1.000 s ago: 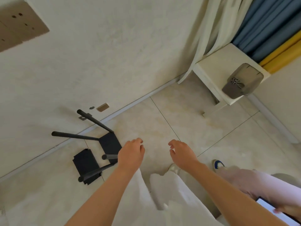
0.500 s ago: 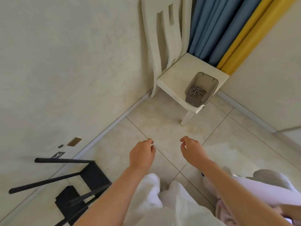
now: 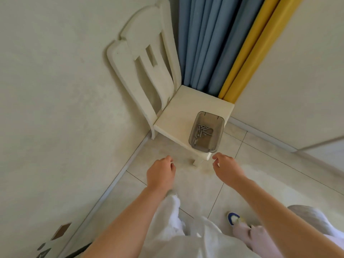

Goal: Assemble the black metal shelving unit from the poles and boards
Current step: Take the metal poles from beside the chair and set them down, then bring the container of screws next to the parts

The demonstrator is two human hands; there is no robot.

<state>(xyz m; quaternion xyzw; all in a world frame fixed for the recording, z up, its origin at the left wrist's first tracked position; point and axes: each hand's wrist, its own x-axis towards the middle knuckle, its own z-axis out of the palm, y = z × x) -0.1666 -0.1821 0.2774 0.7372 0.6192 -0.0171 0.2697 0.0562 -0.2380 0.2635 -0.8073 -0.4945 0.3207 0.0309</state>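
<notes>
Since the small metal screws (image 3: 203, 128) sit in a translucent grey plastic tray (image 3: 203, 143) on the white wooden chair seat (image 3: 178, 112), centre frame, both hands aim there. Left hand (image 3: 161, 174) and right hand (image 3: 228, 169) are loosely curled and empty. The only shelving part showing is a black sliver, probably a black metal pole (image 3: 79, 250), at the lower-left edge.

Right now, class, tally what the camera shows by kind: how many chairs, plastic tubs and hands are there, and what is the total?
Chairs: 1, the white chair
Plastic tubs: 1, the grey tub on the chair's seat, with small screws in it
Hands: 2, the left hand and the right hand, both holding nothing
Total: 4
</notes>
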